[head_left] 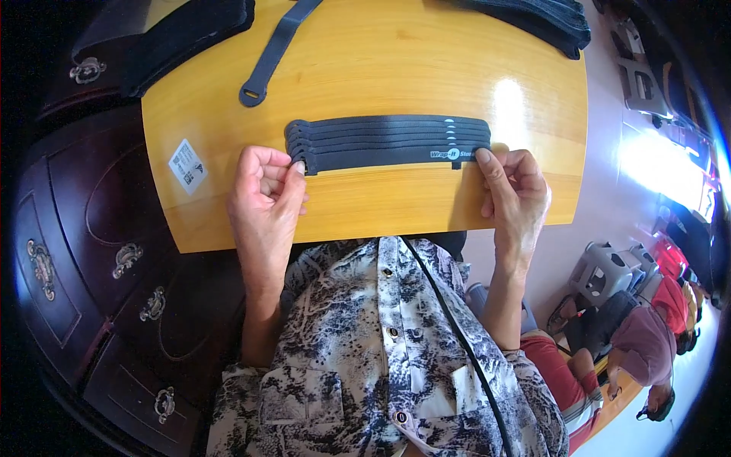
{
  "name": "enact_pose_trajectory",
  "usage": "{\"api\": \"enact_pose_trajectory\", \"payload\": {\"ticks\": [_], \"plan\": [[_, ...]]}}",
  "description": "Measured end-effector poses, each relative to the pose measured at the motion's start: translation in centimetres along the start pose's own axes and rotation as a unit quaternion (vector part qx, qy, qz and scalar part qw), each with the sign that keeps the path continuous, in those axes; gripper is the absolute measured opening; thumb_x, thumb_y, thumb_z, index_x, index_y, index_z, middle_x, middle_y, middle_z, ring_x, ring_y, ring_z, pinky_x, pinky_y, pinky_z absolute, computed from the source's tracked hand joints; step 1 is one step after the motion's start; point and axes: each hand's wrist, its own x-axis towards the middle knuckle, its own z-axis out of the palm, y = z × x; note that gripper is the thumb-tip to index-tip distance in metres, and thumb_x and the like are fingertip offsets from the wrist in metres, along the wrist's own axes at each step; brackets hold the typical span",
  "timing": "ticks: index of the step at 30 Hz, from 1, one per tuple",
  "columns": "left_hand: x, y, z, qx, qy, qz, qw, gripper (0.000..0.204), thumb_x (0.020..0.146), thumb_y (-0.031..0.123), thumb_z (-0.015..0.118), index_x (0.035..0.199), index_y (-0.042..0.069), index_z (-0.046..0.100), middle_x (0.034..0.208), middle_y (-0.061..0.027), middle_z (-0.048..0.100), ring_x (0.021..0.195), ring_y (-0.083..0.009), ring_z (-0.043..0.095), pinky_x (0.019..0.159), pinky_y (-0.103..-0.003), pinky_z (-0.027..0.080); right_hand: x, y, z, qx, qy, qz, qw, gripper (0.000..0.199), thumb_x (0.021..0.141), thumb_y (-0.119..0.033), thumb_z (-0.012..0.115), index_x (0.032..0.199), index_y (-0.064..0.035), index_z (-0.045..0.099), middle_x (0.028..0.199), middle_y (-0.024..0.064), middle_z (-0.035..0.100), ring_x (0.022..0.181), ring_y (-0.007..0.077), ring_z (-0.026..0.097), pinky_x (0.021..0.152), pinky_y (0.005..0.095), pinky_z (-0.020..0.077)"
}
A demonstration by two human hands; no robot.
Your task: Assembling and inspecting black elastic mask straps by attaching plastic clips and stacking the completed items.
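Several black hook-and-loop storage straps (381, 141) lie overlapped in a staggered stack across the wooden table, their rounded ends at the left. My left hand (266, 194) pinches the nearest strap at its left end, thumb on top. At the stack's right end, my right hand (514, 183) grips the corner between thumb and bent fingers. A small dark tab shows under the near edge by the right hand. Beyond the stack, a single dark strap (276, 57) with a slotted round end lies slanted toward the far edge.
The wooden table (365, 206) carries a dark strap pile (190, 42) at far left, another black pile (541, 27) at far right, and a white label (187, 166). Dark drawers (84, 251) stand left. Grey plastic stools (601, 274) and seated people (640, 343) are at the right.
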Motion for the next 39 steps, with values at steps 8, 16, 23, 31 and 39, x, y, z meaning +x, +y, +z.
{"api": "enact_pose_trajectory", "payload": {"ticks": [8,16,23,31,39], "plan": [[0.2,0.4,-0.2,0.000,0.004,-0.012,1.000,0.014,0.084,-0.001,0.061,0.092,0.001,0.049,0.071,-0.0021,0.055,0.056,-0.0055,0.051,0.048,-0.019,0.045,1.5,-1.0,-0.8,0.005,-0.067,0.019,0.998,0.017,0.082,-0.016,0.073,0.083,-0.0066,0.059,0.060,-0.0038,0.053,0.048,0.0022,0.044,0.040,0.0182,0.0305],[-0.9,-0.2,-0.4,-0.068,0.006,0.059,0.996,0.017,0.088,0.002,0.062,0.102,0.000,0.052,0.078,-0.0039,0.059,0.061,-0.0065,0.056,0.052,-0.018,0.045,-1.8,-2.5,0.1,-0.015,-0.060,-0.068,0.996,0.011,0.085,-0.012,0.069,0.085,-0.0021,0.065,0.065,-0.0021,0.057,0.055,0.0016,0.045,0.047,0.0185,0.0349],[0.1,-0.1,2.7,-0.068,-0.085,0.070,0.992,0.010,0.092,0.005,0.056,0.099,-0.003,0.057,0.087,-0.0068,0.063,0.068,-0.0102,0.061,0.060,-0.021,0.049,-0.8,-2.0,7.2,-0.060,-0.225,-0.168,0.958,0.023,0.092,-0.018,0.058,0.090,0.0037,0.066,0.068,0.0131,0.064,0.061,0.0126,0.062,0.057,0.0269,0.0487],[1.8,-0.8,1.9,-0.142,-0.160,0.008,0.977,0.013,0.094,0.009,0.055,0.097,-0.003,0.057,0.085,-0.0081,0.063,0.070,-0.0140,0.064,0.062,-0.024,0.052,4.7,-0.7,-1.7,-0.003,-0.168,0.074,0.983,0.034,0.094,-0.032,0.054,0.093,0.0003,0.066,0.074,0.0090,0.068,0.064,0.0133,0.065,0.058,0.0233,0.0514],[3.6,1.3,-1.0,-0.016,0.011,0.082,0.996,0.017,0.089,0.012,0.063,0.101,0.000,0.059,0.082,-0.0018,0.059,0.064,-0.0055,0.053,0.055,-0.017,0.041,1.6,-2.4,-1.8,-0.037,-0.040,-0.036,0.998,0.033,0.095,-0.029,0.055,0.082,-0.0009,0.065,0.060,0.0009,0.055,0.050,0.0045,0.047,0.046,0.0202,0.0357]]}}
